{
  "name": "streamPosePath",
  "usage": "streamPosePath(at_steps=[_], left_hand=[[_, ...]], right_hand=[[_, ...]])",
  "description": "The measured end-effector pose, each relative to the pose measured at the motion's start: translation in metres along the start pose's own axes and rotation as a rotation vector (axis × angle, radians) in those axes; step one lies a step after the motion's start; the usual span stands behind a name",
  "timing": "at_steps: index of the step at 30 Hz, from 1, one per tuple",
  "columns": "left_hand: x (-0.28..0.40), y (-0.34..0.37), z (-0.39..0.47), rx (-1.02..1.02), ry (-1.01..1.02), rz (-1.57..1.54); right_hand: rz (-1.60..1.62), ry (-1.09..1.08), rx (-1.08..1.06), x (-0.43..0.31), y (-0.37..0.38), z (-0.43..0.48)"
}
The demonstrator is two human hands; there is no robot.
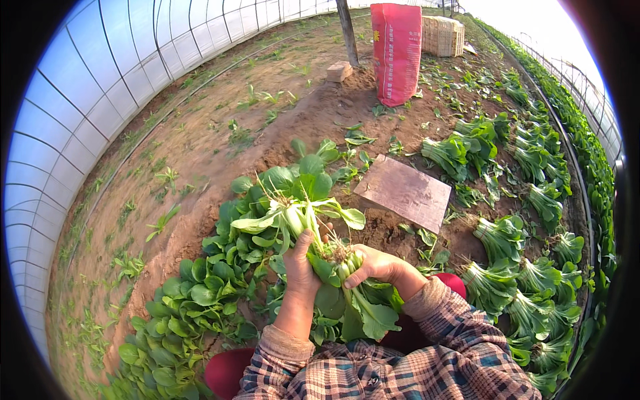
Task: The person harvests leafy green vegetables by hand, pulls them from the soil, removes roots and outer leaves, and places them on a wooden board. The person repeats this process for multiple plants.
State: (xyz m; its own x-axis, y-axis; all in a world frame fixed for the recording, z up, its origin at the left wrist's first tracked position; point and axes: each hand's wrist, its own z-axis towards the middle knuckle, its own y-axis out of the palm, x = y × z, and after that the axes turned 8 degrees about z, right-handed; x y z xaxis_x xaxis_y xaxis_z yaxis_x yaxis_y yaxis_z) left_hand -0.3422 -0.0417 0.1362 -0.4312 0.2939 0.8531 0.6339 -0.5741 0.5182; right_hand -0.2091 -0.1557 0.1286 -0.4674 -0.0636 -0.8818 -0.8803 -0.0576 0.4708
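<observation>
My left hand [301, 262] grips the stems of an uprooted leafy green plant [295, 220], whose pale stalk base and thin roots point away from me. In my right hand [377, 266] is a small bunch of leafy greens [367, 307]. Its pale stalk bases and tangled roots [340, 251] face up between my hands, while the broad leaves hang toward my lap. The two hands are close together, and the fingers beneath the stalks are partly hidden. Growing leafy greens [210, 287] fill the bed before me and to my left.
A flat board [405, 190] lies on the soil ahead. Harvested bunches [500, 240] lie in rows at right, beside a dark hose [575, 150]. Farther off stand a red sack [397, 55], a woven crate [442, 36], a brick [339, 71] and a post [347, 32].
</observation>
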Motion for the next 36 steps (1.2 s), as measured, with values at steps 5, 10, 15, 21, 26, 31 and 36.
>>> streamPosePath(at_steps=[5, 10, 15, 21, 26, 31, 36], left_hand=[[0.008, -0.021, -0.004, -0.099, -0.131, -0.172], [0.007, -0.047, 0.02, 0.034, -0.028, -0.417], [0.024, -0.072, 0.035, -0.088, 0.084, -0.391], [0.067, -0.086, 0.03, -0.369, -0.067, -0.269], [0.078, -0.103, 0.03, -0.177, -0.039, -0.125], [0.057, -0.139, 0.029, 0.188, -0.07, 0.033], [-0.025, -0.151, -0.01, -0.124, -0.7, 0.821]], right_hand=[[0.038, -0.026, 0.007, 0.009, -0.006, 0.003], [0.003, -0.008, -0.034, 0.014, -0.009, 0.006], [-0.015, 0.035, -0.044, 0.008, -0.009, 0.003], [-0.209, 0.085, -0.071, -0.004, -0.01, 0.001], [-0.265, 0.106, -0.038, -0.008, -0.011, -0.004], [-0.043, -0.089, 0.084, -0.016, -0.029, -0.027], [0.039, -0.207, 0.171, -0.018, -0.038, -0.033]])
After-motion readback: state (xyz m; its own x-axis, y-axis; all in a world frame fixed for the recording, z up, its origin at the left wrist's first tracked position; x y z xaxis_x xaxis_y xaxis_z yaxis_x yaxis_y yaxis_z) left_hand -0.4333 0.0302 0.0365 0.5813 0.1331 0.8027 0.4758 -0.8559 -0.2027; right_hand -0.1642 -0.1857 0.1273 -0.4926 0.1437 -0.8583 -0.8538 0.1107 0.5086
